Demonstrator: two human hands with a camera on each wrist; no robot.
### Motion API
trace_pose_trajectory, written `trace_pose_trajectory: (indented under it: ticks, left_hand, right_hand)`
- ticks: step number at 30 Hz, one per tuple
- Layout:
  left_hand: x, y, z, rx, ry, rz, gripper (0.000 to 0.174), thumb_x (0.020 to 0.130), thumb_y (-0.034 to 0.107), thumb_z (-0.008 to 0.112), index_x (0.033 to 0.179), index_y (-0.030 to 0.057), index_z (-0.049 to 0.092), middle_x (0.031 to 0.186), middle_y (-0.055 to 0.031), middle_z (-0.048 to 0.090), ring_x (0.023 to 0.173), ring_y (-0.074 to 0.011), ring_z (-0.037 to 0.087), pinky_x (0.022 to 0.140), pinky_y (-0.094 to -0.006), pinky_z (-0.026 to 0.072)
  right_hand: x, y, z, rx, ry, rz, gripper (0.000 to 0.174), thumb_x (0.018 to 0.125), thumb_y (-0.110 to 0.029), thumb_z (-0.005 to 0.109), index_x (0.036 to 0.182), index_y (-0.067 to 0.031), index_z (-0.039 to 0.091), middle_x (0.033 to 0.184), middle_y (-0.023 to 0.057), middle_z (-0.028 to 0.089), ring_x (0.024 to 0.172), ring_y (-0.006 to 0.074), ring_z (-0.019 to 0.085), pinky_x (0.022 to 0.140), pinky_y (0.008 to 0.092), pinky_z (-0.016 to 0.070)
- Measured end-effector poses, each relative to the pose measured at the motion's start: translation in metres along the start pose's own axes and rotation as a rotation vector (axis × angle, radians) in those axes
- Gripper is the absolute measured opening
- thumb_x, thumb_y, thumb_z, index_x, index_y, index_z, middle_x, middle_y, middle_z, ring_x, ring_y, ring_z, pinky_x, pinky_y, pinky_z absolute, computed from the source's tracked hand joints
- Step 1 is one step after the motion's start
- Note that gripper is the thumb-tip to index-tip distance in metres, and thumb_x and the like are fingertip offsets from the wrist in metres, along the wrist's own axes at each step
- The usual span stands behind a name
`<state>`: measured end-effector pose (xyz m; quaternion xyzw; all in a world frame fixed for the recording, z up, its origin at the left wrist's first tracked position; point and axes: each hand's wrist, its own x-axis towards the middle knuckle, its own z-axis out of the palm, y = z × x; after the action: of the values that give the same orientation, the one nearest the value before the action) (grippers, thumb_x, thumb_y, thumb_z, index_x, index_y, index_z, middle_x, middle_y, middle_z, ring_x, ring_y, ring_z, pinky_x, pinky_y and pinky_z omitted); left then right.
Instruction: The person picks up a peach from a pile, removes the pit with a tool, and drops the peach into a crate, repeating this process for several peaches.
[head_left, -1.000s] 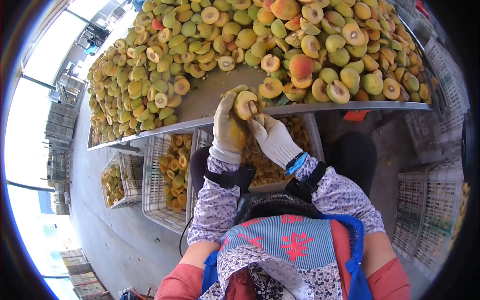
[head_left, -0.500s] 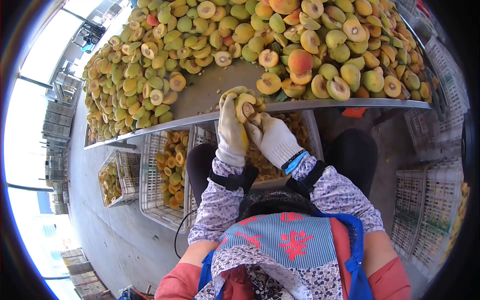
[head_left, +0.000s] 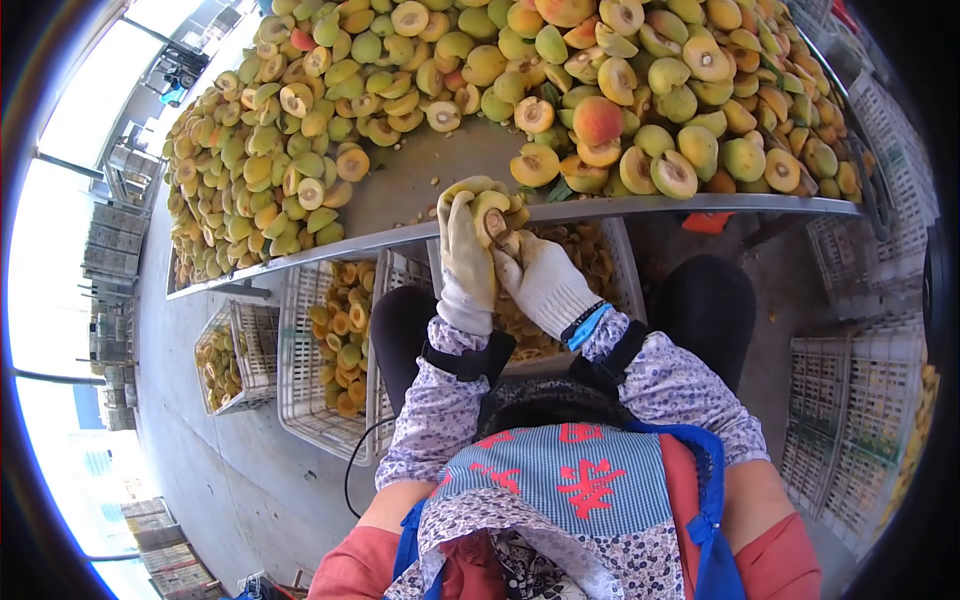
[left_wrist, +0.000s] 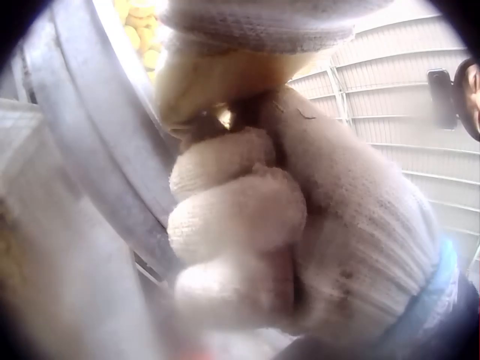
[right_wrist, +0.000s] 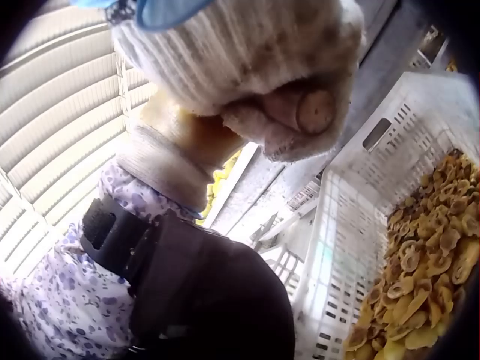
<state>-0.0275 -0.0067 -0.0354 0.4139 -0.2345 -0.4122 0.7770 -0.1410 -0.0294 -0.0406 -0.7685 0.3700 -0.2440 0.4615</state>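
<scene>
My gloved left hand point(head_left: 465, 262) holds a peach half point(head_left: 492, 212) at the table's front edge, its cut face turned toward the right hand. My right hand point(head_left: 548, 280), in a white knit glove, grips a small pitting tool whose curved metal end point(head_left: 497, 232) meets the cut face around the stone. In the right wrist view the round butt of the tool's wooden handle point(right_wrist: 315, 111) pokes out of the curled fist. In the left wrist view the right hand's curled fingers point(left_wrist: 236, 214) appear close up, with the handle mostly hidden inside them.
Halved peaches point(head_left: 400, 75) are heaped over the metal table point(head_left: 425, 170). Below its edge stand white plastic crates: one of peach halves point(head_left: 348, 340) at left, another point(right_wrist: 349, 217) of trimmed pieces between the legs. Stacked crates point(head_left: 855, 420) stand at right.
The peach half has turned in the left hand, its cut face tilting toward the right. The tool's curved end has shifted along the cut face. Both hands stay close together.
</scene>
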Motion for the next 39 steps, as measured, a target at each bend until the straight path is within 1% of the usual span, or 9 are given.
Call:
trace_pose_trajectory:
  ticks: [6, 8, 12, 16, 20, 27, 29, 32, 39]
  left_hand:
    - [0.002, 0.005, -0.002, 0.131, -0.035, -0.061, 0.028, 0.106, 0.023, 0.042, 0.122, 0.004, 0.054, 0.114, -0.0166, 0.062, 0.097, -0.0284, 0.067, 0.088, -0.04, 0.0565]
    - [0.018, 0.008, -0.02, 0.785, -0.253, 0.327, 0.029, 0.106, 0.022, 0.042, 0.125, 0.0035, 0.054, 0.115, -0.0161, 0.061, 0.098, -0.025, 0.066, 0.089, -0.0364, 0.0549]
    - [0.028, 0.044, -0.013, 1.231, -0.552, 0.282, 0.035, 0.108, 0.024, 0.041, 0.133, 0.0016, 0.053, 0.117, -0.0144, 0.061, 0.103, -0.0205, 0.063, 0.092, -0.0315, 0.0515]
    - [0.001, 0.039, 0.017, 0.417, -0.196, 0.046, 0.044, 0.11, 0.035, 0.04, 0.13, -0.0009, 0.054, 0.117, -0.0138, 0.062, 0.105, -0.0214, 0.062, 0.093, -0.0345, 0.0521]
    - [0.007, 0.016, 0.008, 0.347, -0.12, 0.08, 0.043, 0.108, 0.037, 0.042, 0.115, -0.0017, 0.061, 0.103, -0.0136, 0.066, 0.09, -0.0217, 0.065, 0.083, -0.0334, 0.0543]
    - [0.021, 0.06, 0.022, 0.579, -0.12, -0.462, 0.052, 0.105, 0.044, 0.045, 0.102, -0.0039, 0.065, 0.091, -0.0128, 0.067, 0.072, -0.0201, 0.063, 0.068, -0.0305, 0.0507]
    - [0.01, 0.048, 0.025, 0.424, -0.022, -0.252, 0.053, 0.105, 0.044, 0.045, 0.099, -0.0038, 0.066, 0.087, -0.0127, 0.067, 0.07, -0.02, 0.063, 0.067, -0.0298, 0.0499]
    - [0.002, 0.033, 0.005, 0.416, -0.075, 0.005, 0.054, 0.105, 0.045, 0.044, 0.097, -0.0036, 0.067, 0.081, -0.0125, 0.068, 0.069, -0.02, 0.062, 0.066, -0.0298, 0.0493]
    - [0.012, 0.049, -0.007, 0.552, -0.372, -0.196, 0.054, 0.102, 0.039, 0.05, 0.071, -0.0025, 0.066, 0.07, -0.0145, 0.066, 0.062, -0.0214, 0.061, 0.063, -0.032, 0.0505]
  right_hand:
    - [0.001, -0.012, -0.011, -0.209, -0.048, 0.123, 0.038, 0.098, -0.038, 0.056, 0.108, -0.0024, 0.063, 0.089, 0.0248, 0.069, 0.088, 0.044, 0.066, 0.076, 0.0497, 0.0556]
    - [0.003, -0.007, -0.01, -0.229, -0.037, 0.107, 0.04, 0.099, -0.041, 0.055, 0.107, -0.0025, 0.063, 0.088, 0.0235, 0.07, 0.087, 0.0424, 0.067, 0.076, 0.0492, 0.056]
    - [0.001, -0.006, -0.018, -0.176, -0.032, 0.023, 0.037, 0.099, -0.037, 0.056, 0.108, -0.002, 0.064, 0.09, 0.0238, 0.07, 0.088, 0.0435, 0.067, 0.076, 0.0485, 0.0557]
    - [0.0, 0.003, -0.011, 0.195, 0.007, -0.077, 0.034, 0.1, -0.031, 0.056, 0.112, 0.0002, 0.064, 0.094, 0.026, 0.07, 0.092, 0.0456, 0.066, 0.078, 0.0468, 0.0543]
    - [0.0, 0.007, 0.005, 0.423, -0.124, 0.048, 0.036, 0.101, -0.03, 0.054, 0.114, 0.0019, 0.064, 0.099, 0.027, 0.069, 0.099, 0.0449, 0.065, 0.082, 0.0451, 0.0525]
    - [-0.006, 0.006, 0.002, 0.195, -0.18, 0.018, 0.041, 0.102, -0.038, 0.054, 0.105, 0.001, 0.064, 0.089, 0.0188, 0.07, 0.083, 0.035, 0.066, 0.077, 0.0423, 0.0529]
    - [-0.006, 0.013, 0.011, 0.395, -0.166, -0.036, 0.044, 0.102, -0.044, 0.054, 0.101, -0.0008, 0.063, 0.08, 0.0131, 0.068, 0.068, 0.0269, 0.065, 0.065, 0.0412, 0.0537]
    - [-0.011, -0.009, -0.009, 0.873, -0.567, 0.497, 0.05, 0.104, -0.051, 0.048, 0.098, -0.0033, 0.06, 0.072, 0.0045, 0.059, 0.055, 0.0145, 0.054, 0.048, 0.0347, 0.0464]
    - [-0.008, 0.001, -0.01, 0.3, -0.531, 0.148, 0.054, 0.102, -0.06, 0.044, 0.092, -0.0088, 0.057, 0.063, -0.0007, 0.047, 0.045, 0.0107, 0.044, 0.042, 0.0304, 0.0404]
